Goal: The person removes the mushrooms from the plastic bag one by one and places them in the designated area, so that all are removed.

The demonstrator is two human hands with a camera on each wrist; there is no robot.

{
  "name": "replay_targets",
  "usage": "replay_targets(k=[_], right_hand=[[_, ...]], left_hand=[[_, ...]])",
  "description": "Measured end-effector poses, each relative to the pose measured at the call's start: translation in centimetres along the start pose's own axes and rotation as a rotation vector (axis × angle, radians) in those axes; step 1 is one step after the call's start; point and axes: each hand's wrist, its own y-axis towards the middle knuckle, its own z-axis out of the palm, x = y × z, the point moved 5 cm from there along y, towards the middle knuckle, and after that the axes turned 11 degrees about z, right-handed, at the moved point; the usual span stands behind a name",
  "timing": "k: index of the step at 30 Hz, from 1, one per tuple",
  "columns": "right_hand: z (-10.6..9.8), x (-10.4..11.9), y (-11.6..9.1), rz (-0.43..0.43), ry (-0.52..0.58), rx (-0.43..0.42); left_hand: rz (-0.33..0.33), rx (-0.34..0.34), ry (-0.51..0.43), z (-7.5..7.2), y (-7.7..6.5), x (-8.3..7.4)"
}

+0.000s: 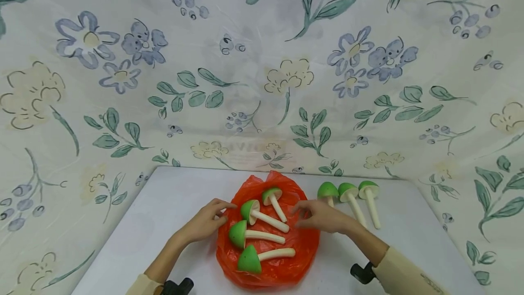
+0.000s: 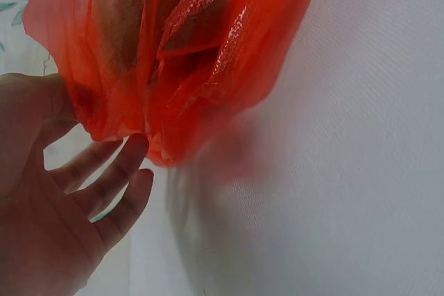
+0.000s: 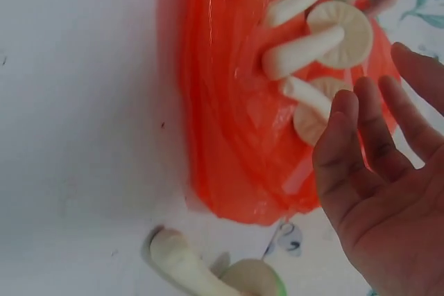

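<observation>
A crinkled red plastic bag (image 1: 303,249) lies spread on the white table. On it rest several toy mushrooms with green caps and pale stems, among them one mushroom (image 1: 264,236) lying with its stem to the right. At the bag's upper left edge, my left hand (image 1: 206,220) has loosely bent fingers; in the left wrist view its fingertips (image 2: 139,145) meet the red film. My right hand (image 1: 321,215) is over the bag's right side, its fingers relaxed and apart. In the right wrist view nothing lies in its palm (image 3: 395,233).
To the right of the bag, three more green-capped mushrooms (image 1: 370,195) lie in a row on the white table (image 1: 135,236), one partly behind the right hand. A floral-patterned cloth (image 1: 245,117) rises behind the table and along its sides. Black wrist mounts (image 1: 362,273) sit at both sleeves.
</observation>
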Motion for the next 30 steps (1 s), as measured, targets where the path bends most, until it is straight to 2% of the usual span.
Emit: replay_targets(k=[9, 18, 30], right_hand=[[2.3, 1.8, -0.2, -0.032, -0.039, 0.11], [3.4, 2.0, 0.6, -0.034, -0.11, 0.161], [3.6, 2.8, 1.6, -0.029, -0.212, 0.181]], left_hand=[[-0.006, 0.002, 0.0, -0.1, -0.1, 0.0], [0.001, 0.002, -0.004, -0.1, -0.2, 0.1], [-0.004, 0.002, -0.003, -0.2, -0.2, 0.1]])
